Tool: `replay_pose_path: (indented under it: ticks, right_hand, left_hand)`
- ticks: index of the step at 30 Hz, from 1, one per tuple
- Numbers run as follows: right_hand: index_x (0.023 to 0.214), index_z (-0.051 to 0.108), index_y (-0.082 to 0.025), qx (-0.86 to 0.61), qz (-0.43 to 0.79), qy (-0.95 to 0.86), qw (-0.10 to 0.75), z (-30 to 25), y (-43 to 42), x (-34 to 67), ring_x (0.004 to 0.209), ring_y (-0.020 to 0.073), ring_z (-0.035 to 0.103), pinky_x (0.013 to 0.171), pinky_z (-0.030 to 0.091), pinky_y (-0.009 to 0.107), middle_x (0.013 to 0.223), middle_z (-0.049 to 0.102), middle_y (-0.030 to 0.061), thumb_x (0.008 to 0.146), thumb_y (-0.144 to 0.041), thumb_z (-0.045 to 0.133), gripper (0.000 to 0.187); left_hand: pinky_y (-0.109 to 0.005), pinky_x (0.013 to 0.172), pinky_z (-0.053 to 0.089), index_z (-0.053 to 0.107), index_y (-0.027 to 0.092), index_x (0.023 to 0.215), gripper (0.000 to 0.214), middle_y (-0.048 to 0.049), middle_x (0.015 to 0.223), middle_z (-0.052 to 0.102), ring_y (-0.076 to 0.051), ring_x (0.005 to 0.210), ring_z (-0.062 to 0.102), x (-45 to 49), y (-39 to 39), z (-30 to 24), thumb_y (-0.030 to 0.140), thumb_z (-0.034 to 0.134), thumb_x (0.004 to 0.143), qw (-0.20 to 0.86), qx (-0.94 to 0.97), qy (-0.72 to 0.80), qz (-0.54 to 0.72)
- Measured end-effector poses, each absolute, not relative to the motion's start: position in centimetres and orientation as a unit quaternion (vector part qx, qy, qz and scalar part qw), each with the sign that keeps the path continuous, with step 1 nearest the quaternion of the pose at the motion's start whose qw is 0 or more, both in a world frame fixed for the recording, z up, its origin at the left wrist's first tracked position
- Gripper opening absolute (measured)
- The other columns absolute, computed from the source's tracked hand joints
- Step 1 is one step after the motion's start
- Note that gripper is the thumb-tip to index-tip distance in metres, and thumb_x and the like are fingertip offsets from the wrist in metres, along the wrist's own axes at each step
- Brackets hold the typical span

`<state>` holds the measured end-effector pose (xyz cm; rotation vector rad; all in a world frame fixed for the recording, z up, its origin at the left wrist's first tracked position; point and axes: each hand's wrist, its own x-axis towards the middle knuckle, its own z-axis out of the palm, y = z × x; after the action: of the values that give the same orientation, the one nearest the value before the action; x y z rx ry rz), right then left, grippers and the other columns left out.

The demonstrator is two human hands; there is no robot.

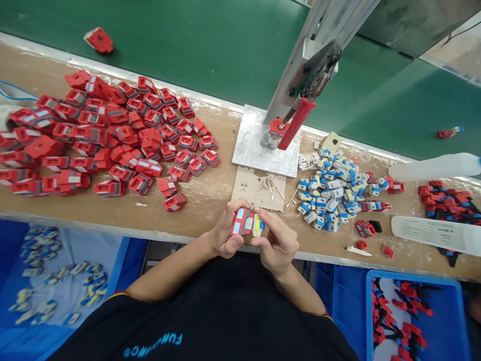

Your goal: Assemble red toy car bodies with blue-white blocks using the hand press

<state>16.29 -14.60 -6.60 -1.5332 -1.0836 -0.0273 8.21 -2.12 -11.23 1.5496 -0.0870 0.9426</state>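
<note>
Between my two hands, just over the bench's front edge, are two small plastic toy parts. My left hand [228, 231] grips a red toy vehicle part [239, 221] with light-blue windows and a grey section. A white, yellow and blue toy part [258, 225] is pinched between the thumb and fingers of my right hand [277, 240]. The two parts face each other end to end; whether they are joined I cannot tell. Behind my hands lies a piece of cardboard [240, 193] with cotton swabs [277, 186] on it.
Red toy parts [112, 113] cover the bench's left side. A hand press with a red handle [298, 123] stands on a metal plate [248, 135]. White-and-blue parts [334, 190] lie right, near a plastic bottle [436, 233]. Blue bins [413, 275] sit below; behind runs a green belt [180, 45].
</note>
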Motion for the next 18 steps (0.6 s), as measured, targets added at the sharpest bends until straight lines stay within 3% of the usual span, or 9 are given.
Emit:
replay_pose_path:
  ticks: [8,13,16,18]
  right_hand:
    - [0.140,0.073,-0.028,-0.648,-0.004,-0.468,0.601,-7.5,-14.3,16.5,0.101,0.0288,0.086,0.083,0.075,0.040,0.115,0.087,0.0121,0.097,-0.039,0.080,0.045]
    - [0.132,0.073,-0.027,-0.651,-0.046,-0.428,0.625,-8.7,-13.9,16.8,0.096,0.0267,0.086,0.083,0.075,0.040,0.107,0.086,0.0091,0.093,-0.040,0.085,0.042]
    - [0.131,0.069,-0.027,-0.642,-0.123,-0.418,0.631,-9.4,-13.2,16.7,0.092,0.0250,0.086,0.077,0.075,0.039,0.104,0.085,0.0067,0.091,-0.035,0.087,0.045]
    - [0.128,0.069,-0.027,-0.637,-0.156,-0.437,0.615,-9.7,-12.7,16.7,0.093,0.0250,0.086,0.076,0.074,0.039,0.106,0.085,0.0073,0.092,-0.031,0.086,0.040]
  left_hand:
    - [-0.034,0.062,0.049,0.046,0.027,0.145,0.052,-0.0025,0.098,0.051,-0.018,0.072,0.050,8.0,-1.5,-10.7,0.063,0.042,0.107,0.589,0.698,-0.041,0.405]
    - [-0.039,0.087,0.060,0.047,0.025,0.149,0.050,-0.0101,0.121,0.056,-0.024,0.102,0.061,7.4,-0.9,-9.6,0.055,0.049,0.110,0.540,0.761,0.033,0.358]
    - [-0.038,0.097,0.061,0.049,0.029,0.152,0.044,-0.0096,0.126,0.058,-0.023,0.112,0.066,7.1,-1.4,-9.3,0.044,0.054,0.111,0.611,0.707,0.056,0.352]
    - [-0.040,0.104,0.061,0.053,0.028,0.150,0.050,-0.0114,0.133,0.061,-0.026,0.123,0.067,6.9,-1.6,-9.2,0.051,0.062,0.107,0.655,0.676,0.052,0.334]
